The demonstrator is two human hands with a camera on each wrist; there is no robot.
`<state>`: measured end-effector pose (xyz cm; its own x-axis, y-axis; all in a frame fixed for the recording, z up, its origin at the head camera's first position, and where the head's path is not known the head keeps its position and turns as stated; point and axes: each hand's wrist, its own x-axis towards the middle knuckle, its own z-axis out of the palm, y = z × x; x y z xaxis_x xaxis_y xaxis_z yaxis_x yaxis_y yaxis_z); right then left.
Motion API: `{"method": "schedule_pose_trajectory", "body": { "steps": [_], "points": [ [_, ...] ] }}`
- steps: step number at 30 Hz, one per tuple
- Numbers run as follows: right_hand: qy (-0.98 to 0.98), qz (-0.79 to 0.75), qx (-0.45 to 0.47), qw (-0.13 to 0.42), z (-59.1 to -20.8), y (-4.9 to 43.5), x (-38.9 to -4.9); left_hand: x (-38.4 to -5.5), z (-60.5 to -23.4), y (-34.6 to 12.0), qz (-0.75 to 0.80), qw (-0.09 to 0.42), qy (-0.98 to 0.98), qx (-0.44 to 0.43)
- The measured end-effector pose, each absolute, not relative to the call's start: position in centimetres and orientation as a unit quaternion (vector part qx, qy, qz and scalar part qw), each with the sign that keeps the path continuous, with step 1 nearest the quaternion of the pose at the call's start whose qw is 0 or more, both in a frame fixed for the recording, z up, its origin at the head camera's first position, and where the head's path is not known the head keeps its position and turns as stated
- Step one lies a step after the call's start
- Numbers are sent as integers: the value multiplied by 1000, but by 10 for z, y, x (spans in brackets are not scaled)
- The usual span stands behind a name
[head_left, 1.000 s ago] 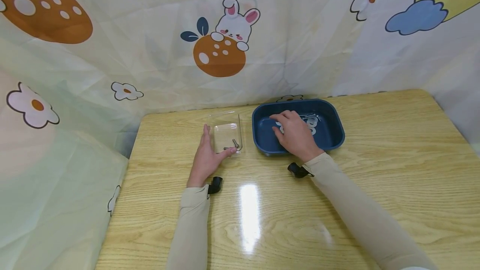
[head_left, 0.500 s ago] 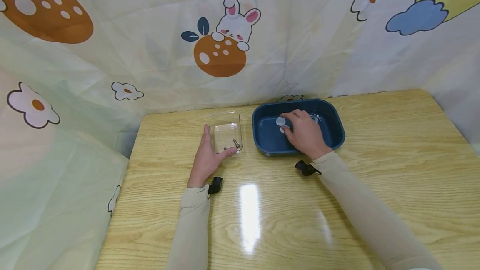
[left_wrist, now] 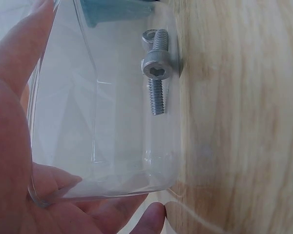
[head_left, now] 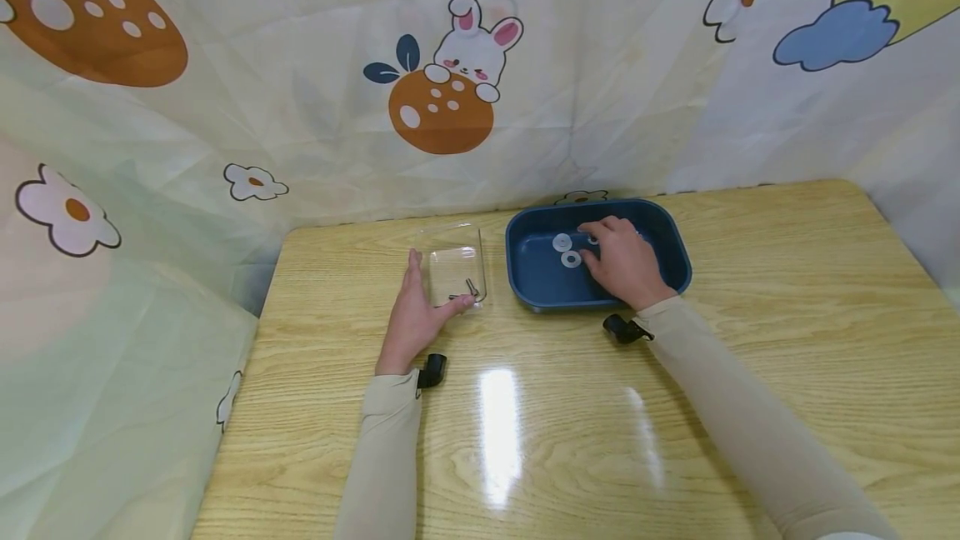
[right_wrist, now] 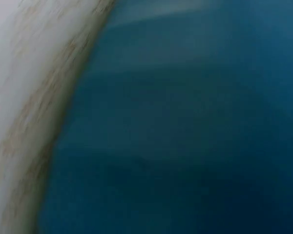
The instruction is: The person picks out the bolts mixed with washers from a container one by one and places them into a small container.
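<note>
A clear plastic box [head_left: 452, 255] stands on the table, and my left hand [head_left: 411, 322] grips its near left corner, the thumb along the near side. In the left wrist view fingers show around the box. Two socket-head bolts [left_wrist: 156, 70] lie crossed inside it. To the right sits a dark blue plastic bin [head_left: 536, 280]. My right hand [head_left: 624, 265] is down inside the bin, thumb and fingertips apart with nothing visible between them. Left of these fingertips lie two pale flat washers [head_left: 571, 259]; other small parts are mostly hidden under the hand.
A wood-grain table [head_left: 540, 423] carries both containers near its back edge. Behind it hangs a printed cloth [head_left: 630, 107]. The right wrist view is filled mostly by the blurred blue bin wall [right_wrist: 161, 112].
My right hand has moved rightward inside the bin, uncovering the two washers at its left. My left hand, the clear box and the bolts have stayed in place.
</note>
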<state>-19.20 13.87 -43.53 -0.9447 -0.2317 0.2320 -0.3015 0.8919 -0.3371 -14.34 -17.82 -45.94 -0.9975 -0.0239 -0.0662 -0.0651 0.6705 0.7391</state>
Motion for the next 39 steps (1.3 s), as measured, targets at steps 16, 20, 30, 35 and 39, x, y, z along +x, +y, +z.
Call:
{"method": "schedule_pose_trajectory", "body": {
  "steps": [16,20,30,35,39],
  "points": [
    [-978,168,113,44,-440,147,-201,-142,-459,-179,411,26,911,-21],
    [-981,157,113,26,-440,146,-203,-142,-458,-179,410,27,911,-23],
    [-984,147,98,-33,-443,145,-207,-142,-458,-178,407,26,913,-23],
    [-984,143,100,-31,-442,145,-205,-143,-458,-178,406,27,913,-24],
    [-985,139,97,-25,-441,145,-205,-142,-458,-179,407,27,912,-25]
  ]
}}
